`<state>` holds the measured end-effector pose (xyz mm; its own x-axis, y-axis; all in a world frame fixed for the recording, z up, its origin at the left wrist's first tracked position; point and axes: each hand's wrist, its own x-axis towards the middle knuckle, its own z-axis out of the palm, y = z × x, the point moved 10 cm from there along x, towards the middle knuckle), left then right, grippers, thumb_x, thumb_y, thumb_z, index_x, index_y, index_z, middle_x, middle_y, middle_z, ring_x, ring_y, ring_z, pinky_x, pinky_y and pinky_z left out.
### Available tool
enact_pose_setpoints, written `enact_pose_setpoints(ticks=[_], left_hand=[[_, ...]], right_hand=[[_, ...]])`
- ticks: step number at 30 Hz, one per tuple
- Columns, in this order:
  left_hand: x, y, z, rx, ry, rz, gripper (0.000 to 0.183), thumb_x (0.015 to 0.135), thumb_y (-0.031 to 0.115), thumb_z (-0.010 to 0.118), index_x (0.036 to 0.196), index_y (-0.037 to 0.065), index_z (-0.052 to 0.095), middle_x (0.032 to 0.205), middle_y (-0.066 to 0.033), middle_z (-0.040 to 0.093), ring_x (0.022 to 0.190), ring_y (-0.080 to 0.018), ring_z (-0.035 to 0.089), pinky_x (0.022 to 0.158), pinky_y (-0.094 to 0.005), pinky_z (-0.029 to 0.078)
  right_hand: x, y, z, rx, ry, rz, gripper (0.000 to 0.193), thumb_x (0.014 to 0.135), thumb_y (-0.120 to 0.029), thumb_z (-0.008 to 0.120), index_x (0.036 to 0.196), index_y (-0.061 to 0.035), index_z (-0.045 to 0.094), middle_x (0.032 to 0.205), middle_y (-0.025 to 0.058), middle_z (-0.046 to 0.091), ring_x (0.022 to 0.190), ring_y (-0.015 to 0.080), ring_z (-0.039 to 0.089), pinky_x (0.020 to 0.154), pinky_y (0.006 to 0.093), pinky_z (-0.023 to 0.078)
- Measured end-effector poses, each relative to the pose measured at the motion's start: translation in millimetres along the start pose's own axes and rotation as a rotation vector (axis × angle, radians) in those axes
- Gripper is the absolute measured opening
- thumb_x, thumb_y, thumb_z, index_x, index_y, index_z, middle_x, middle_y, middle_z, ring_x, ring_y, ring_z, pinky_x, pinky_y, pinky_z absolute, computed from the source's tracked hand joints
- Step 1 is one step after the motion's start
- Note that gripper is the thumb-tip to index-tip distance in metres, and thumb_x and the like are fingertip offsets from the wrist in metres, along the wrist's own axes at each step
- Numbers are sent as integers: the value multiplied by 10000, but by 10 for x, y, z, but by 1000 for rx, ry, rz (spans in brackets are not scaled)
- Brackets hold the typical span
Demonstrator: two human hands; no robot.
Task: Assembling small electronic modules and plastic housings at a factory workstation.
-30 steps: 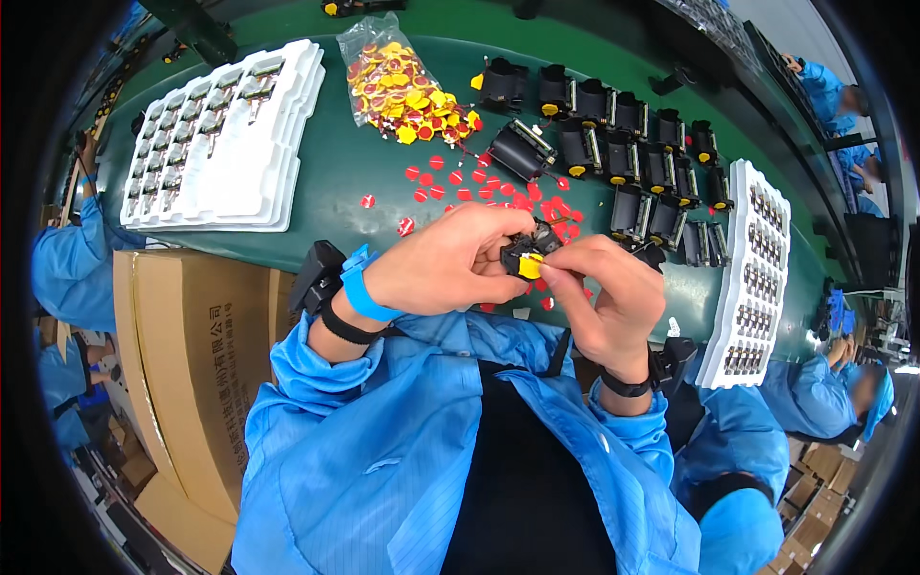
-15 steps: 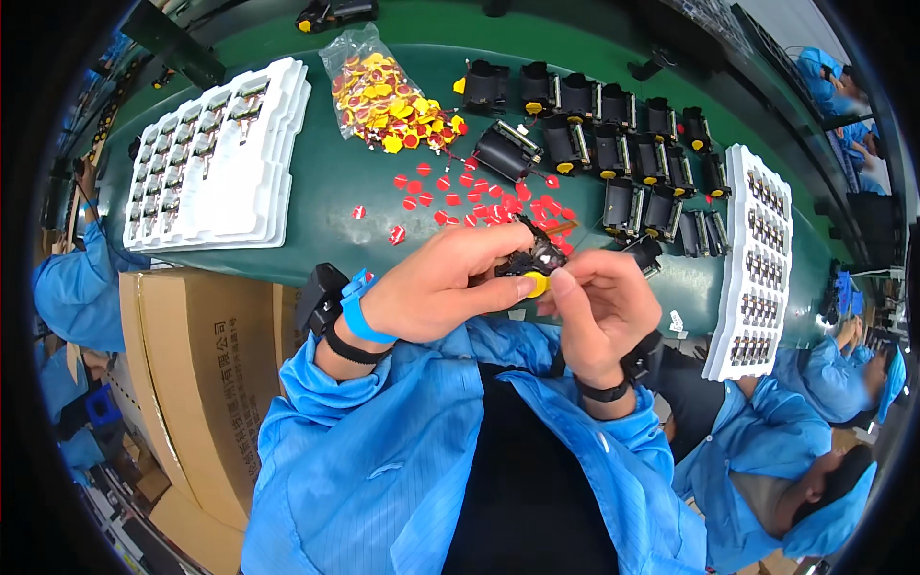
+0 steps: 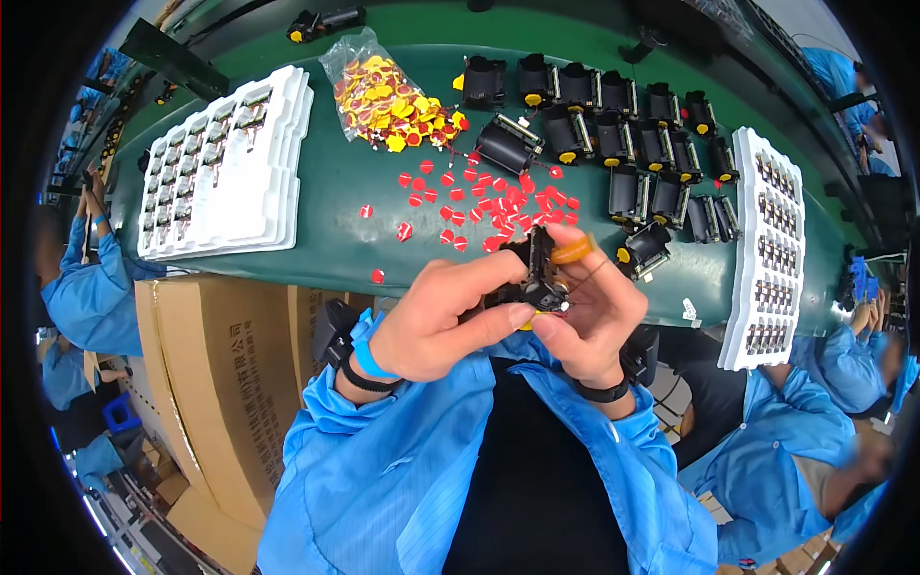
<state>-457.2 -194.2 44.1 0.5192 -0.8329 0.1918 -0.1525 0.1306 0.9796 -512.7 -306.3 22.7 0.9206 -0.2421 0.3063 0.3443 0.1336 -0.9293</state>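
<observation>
While the unit [image 3: 540, 290] is pinched by the curled left hand [image 3: 443, 321] and right hand [image 3: 596, 319], the ribbon [image 3: 573, 251] is best spared creasing.

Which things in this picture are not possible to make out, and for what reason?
All in the head view:
Held black part: partly covered by the left hand and right hand.
Small parts in the right white tray: too small to identify.
Co-worker at lower right: cut off by the picture's dark rim.
</observation>
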Motion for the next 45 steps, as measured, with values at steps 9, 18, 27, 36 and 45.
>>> enact_pose_setpoints(ticks=[9, 18, 27, 36, 45], left_hand=[[-84, -32, -153, 155, 168, -37, 157, 916, 66, 656, 1047, -9, 614, 674, -100, 541, 499, -152, 516, 483, -290, 374], [-50, 371, 152, 642, -144, 347, 241, 788, 25, 738, 954, -37, 574, 715, -146, 563, 633, -347, 588, 571, -419, 453], [-53, 209, 368, 894, -129, 427, 249, 720, 22, 716, 913, -14, 563, 689, -100, 545, 631, -272, 576, 564, -379, 449], [-114, 178, 633, 1414, -247, 698, 238, 618, 87, 623, 807, -57, 636, 596, -11, 427, 558, -143, 462, 513, -306, 347], [161, 175, 488, 1534, -176, 637, 232, 700, 127, 633, 876, -23, 654, 636, -4, 442, 604, -141, 476, 566, -295, 370]], right_hand=[[37, 44, -9, 28, 82, -44, 777, 726, -27, 831, 1356, 183, 427, 1259, 260, 614, 1073, 267, 660, 924, 395, 566], [128, -123, -57, 205, -222, 47, 1037, 670, 18, 858, 1512, 79, 257, 1411, 286, 506, 1314, 327, 529, 1072, 417, 461], [59, 24, -62, 335, -52, 81, 831, 780, 2, 782, 1472, 86, 330, 1342, 287, 546, 1281, 342, 553, 1038, 445, 497], [162, 172, -157, -113, 36, 195, 565, 845, 52, 693, 1379, 20, 510, 945, 99, 715, 876, 110, 677, 774, 253, 551], [392, 129, -400, -145, 160, 244, 377, 806, 35, 779, 1159, 47, 647, 968, 115, 729, 868, 128, 691, 774, 258, 568]])
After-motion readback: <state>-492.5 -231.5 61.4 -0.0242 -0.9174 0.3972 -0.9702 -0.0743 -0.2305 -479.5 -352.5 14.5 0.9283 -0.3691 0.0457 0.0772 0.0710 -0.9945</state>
